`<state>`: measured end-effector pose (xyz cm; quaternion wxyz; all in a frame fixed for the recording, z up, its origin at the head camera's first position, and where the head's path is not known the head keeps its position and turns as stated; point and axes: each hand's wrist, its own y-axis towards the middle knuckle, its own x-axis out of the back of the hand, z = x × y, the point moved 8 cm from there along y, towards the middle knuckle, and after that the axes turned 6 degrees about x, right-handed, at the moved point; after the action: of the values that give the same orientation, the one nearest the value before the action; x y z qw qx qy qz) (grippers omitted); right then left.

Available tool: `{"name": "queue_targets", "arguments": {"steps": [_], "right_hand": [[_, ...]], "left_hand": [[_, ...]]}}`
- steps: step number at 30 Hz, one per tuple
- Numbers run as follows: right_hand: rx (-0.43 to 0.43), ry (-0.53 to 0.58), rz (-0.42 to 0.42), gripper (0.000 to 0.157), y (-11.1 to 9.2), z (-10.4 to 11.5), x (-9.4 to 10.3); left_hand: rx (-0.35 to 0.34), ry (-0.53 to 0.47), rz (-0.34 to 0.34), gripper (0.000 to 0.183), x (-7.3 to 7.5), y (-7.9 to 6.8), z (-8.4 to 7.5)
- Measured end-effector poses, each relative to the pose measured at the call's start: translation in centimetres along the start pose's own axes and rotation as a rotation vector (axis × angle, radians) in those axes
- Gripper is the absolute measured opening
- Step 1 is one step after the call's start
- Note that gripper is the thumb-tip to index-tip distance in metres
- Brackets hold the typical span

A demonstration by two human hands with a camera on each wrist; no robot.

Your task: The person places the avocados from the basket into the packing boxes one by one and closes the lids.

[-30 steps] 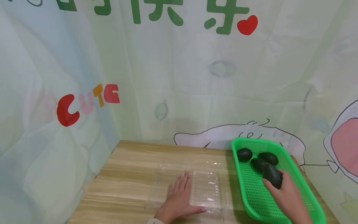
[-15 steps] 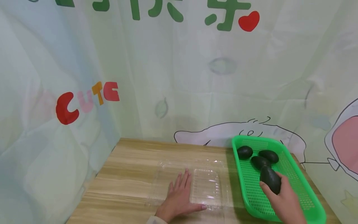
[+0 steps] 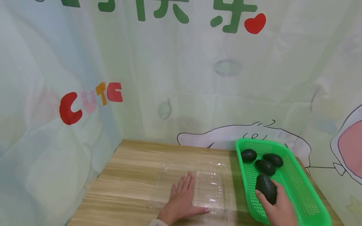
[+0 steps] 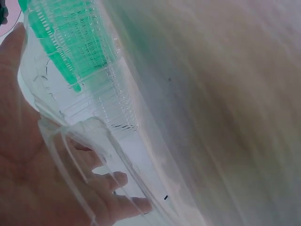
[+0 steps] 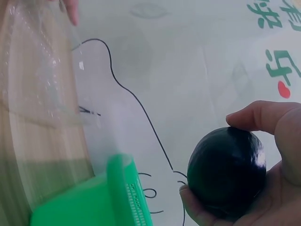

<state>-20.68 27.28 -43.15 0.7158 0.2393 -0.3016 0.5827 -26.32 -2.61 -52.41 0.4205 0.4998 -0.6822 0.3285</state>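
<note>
Gripping a glossy, near-black, egg-shaped fruit [image 3: 266,188] between curled fingers and thumb of the right hand [image 3: 279,205], over the green perforated plastic basket [image 3: 304,193]. Pointing its long axis forward and slightly left; cannot tell which end is narrower. Showing almost round to the right wrist camera. Resting the left hand [image 3: 181,201], fingers straight and slightly spread, thumb out sideways, on a clear plastic box [image 3: 209,188] on the wood-grain tabletop [image 3: 124,182].

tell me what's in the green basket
Inside the green basket, three dark oval fruits show. The right hand, holding a fourth fruit, covers part of the basket floor; what's beneath can't be seen.
</note>
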Motion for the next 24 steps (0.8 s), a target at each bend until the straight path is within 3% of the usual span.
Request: {"name": "queue_targets", "arguments": {"steps": [7,17,24], "right_hand": [[0.054,-0.020,-0.011,0.086,-0.4,1.6,-1.8],[0.298,-0.039,-0.094,0.072,-1.8,5.4,-4.2],[0.292,-0.019,-0.014,0.073,-1.3,6.8,-6.3]], "left_hand": [[0.000,0.016,-0.007,0.134,0.0,0.0,0.0],[-0.002,0.002,-0.012,0.134,-0.2,-0.1,0.1],[0.005,-0.004,-0.004,0.134,-0.1,0.0,0.2]]}}
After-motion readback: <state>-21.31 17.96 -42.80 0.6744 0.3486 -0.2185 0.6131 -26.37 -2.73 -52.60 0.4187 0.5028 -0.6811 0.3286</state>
